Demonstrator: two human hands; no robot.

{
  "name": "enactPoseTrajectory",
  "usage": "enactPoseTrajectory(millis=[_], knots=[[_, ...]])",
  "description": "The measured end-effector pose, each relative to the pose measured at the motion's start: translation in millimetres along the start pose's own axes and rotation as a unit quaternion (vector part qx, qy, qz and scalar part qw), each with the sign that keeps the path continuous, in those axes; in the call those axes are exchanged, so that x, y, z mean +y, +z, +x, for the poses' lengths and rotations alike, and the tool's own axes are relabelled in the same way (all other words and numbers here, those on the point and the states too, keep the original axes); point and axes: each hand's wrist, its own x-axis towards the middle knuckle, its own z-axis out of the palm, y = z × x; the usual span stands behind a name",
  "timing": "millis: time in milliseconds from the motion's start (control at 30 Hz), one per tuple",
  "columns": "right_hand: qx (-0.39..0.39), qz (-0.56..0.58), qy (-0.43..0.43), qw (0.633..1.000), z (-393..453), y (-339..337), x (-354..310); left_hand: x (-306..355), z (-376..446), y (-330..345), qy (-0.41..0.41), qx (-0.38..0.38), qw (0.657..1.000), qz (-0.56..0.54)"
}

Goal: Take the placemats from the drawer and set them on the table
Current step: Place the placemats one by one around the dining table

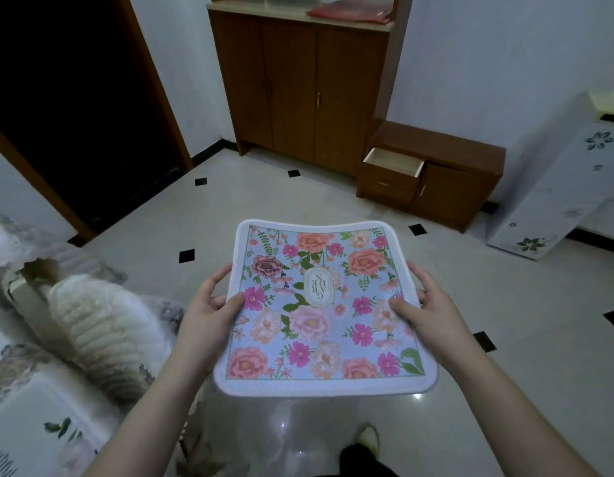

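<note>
- The left hand holds the left edge of the placemat. Its thumb lies on top and its fingers curl under the edge.
- The right hand holds the right edge the same way, thumb on top and fingers curled round the side.
- The placemat is up in the air between the two hands, over the floor. It lies nearly flat, with the picture side up. It has pink and orange flowers on pale blue, a white border, and a small oval label in the middle (the letters on it read upside down from here).
- Both bare arms reach in from the bottom of the view.
- Under the placemat the floor is pale and shiny, with little black squares set into it.
- At the left is a table with a flowery cloth on it. A white fluffy thing lies on the cloth, next to a torn box.
- Far off, by the wall, stands a low brown cabinet. Its top drawer is pulled open.
- A tall brown cupboard stands just left of the low cabinet, with something red on its top.
- At the right is a white box with flower shapes.
- A dark doorway is at the left.
</note>
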Motion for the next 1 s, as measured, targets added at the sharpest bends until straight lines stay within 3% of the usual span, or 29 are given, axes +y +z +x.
enactPoseTrajectory(millis=[600, 1000], knots=[[-0.131, -0.049, -0.019, 0.99, 271.8, -0.3, -87.8, 79.5, 174.8, 62.6, -0.028, 0.129, 0.99, -0.041], [-0.225, -0.09, -0.053, 0.969, 389.8, 144.0, -126.8, 78.1, 272.6, -37.0, -0.035, 0.229, 0.969, -0.084]])
